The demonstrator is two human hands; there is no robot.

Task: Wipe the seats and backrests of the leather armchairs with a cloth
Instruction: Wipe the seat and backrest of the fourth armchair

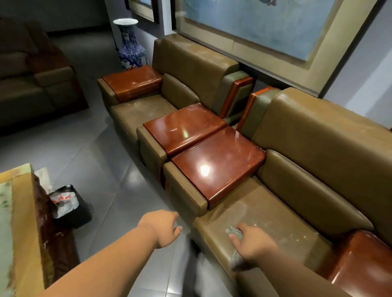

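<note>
Right hand (252, 242) presses the grey cloth (232, 232) flat under curled fingers onto the near armchair seat (275, 224) (for wiping pressure); left hand (166, 227) hangs relaxed, holding nothing.

A tall blue-and-white porcelain vase (128, 43) stands on the grey tiled floor (112, 157); well nearer, a black waste bin (71, 206).
</note>
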